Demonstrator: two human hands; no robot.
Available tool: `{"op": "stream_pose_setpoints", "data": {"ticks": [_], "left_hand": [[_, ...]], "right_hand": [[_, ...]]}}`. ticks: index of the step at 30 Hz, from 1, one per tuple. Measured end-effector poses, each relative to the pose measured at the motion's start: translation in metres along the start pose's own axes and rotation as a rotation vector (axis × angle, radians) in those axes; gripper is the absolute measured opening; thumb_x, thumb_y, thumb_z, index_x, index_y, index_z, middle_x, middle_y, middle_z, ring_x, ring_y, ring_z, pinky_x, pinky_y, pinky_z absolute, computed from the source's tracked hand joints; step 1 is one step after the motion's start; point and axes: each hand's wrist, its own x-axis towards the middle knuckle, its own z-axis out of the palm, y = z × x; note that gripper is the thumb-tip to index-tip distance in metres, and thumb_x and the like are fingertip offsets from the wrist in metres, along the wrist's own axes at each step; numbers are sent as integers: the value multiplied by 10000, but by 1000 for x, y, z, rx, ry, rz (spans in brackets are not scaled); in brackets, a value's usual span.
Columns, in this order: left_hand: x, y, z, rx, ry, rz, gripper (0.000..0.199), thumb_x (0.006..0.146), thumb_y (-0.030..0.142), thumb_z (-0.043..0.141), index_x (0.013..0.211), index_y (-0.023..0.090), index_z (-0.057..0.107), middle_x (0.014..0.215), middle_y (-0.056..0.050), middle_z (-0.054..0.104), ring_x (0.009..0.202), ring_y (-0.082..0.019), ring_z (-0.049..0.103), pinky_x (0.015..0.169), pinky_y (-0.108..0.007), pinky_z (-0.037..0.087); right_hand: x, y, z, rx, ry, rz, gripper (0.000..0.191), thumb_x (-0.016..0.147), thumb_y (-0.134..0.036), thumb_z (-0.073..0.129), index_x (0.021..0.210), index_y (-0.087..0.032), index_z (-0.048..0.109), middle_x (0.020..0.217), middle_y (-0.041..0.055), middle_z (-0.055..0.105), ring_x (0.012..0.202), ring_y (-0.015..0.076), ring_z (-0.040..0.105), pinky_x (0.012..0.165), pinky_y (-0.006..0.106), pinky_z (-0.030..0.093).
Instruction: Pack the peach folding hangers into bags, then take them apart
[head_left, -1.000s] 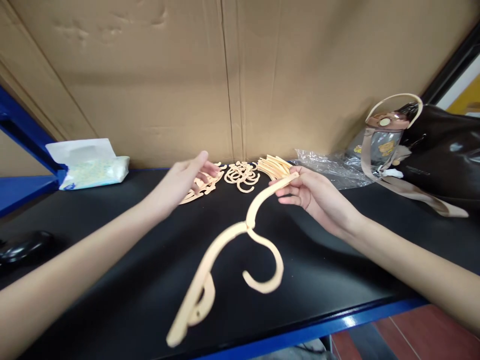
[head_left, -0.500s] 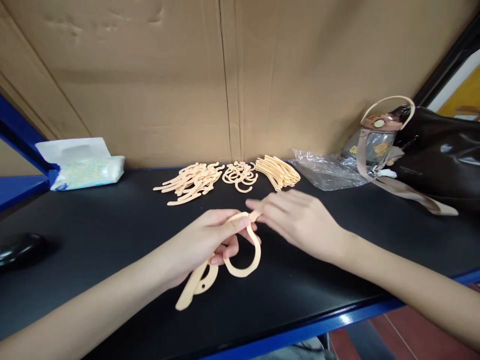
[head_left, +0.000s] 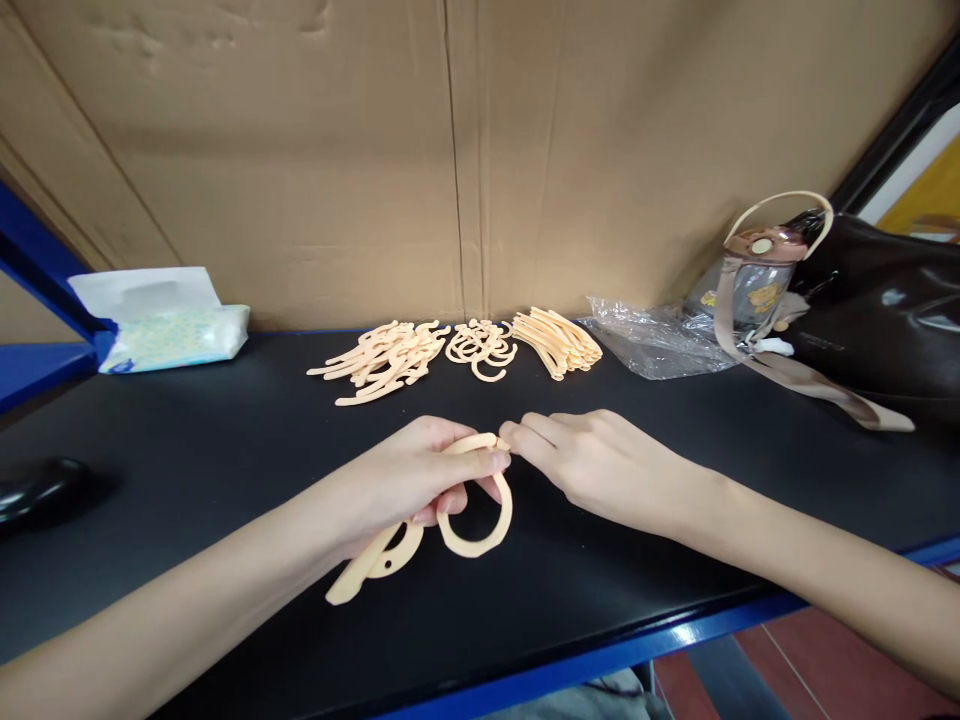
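Near the middle of the black table, my left hand (head_left: 435, 470) is closed on cream-coloured pieces. They include a round hook (head_left: 478, 548) hanging below the thumb and a long flat arm (head_left: 351, 580) pointing down to the left, beside a curved part with a small hole (head_left: 388, 564). The thumb presses near the top of the hook. My right hand (head_left: 577, 455) is closed, its fingertips pinched at the small end of a piece by the left thumb; what they grip is mostly hidden.
Behind the hands lie piles of flat arms (head_left: 386, 360), hooks (head_left: 480, 345) and slim strips (head_left: 556, 342). Clear plastic (head_left: 652, 345), a bottle (head_left: 761, 285) and a dark bag (head_left: 885, 310) are at right. Tissues (head_left: 176, 335) and a black mouse (head_left: 41, 495) are at left.
My right hand has moved down slightly and its fingers have drawn together beside the left thumb. The hook and long arm in my left hand have shifted a little left.
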Motion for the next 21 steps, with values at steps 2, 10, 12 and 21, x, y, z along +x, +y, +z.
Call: {"op": "stream_pose_setpoints", "data": {"ticks": [2, 10, 12, 21], "left_hand": [[-1, 1, 3, 65, 96, 29, 262, 732, 376, 692, 655, 148, 590, 491, 54, 428, 415, -49, 299, 359, -157, 159], [-3, -2, 4, 144, 224, 141, 272, 758, 434, 664, 680, 180, 603, 618, 17, 564, 516, -85, 423, 449, -185, 280], [-2, -1, 1, 137, 238, 162, 302, 716, 421, 698, 611, 183, 547, 555, 35, 477, 509, -90, 381, 454, -200, 253], [-7, 3, -5, -14, 228, 413, 201, 740, 348, 480, 604, 204, 448, 691, -9, 490, 631, -161, 454, 572, -270, 386]], "right_hand": [[2, 4, -5, 81, -61, 97, 296, 839, 12, 411, 1004, -165, 582, 781, 21, 615, 550, 141, 541, 481, 286, 250], [20, 117, -10, 7, 28, 692, 323, 948, -206, 328, 880, -112, 629, 827, 161, 683, 674, 217, 597, 596, 303, 332], [33, 137, -2, 5, 21, 763, 397, 963, -272, 310, 869, -96, 654, 855, 190, 693, 709, 232, 607, 609, 312, 349], [82, 159, 41, 55, 38, 750, 318, 899, -191, 407, 940, -65, 697, 1026, 236, 673, 927, 291, 632, 733, 335, 424]]}}
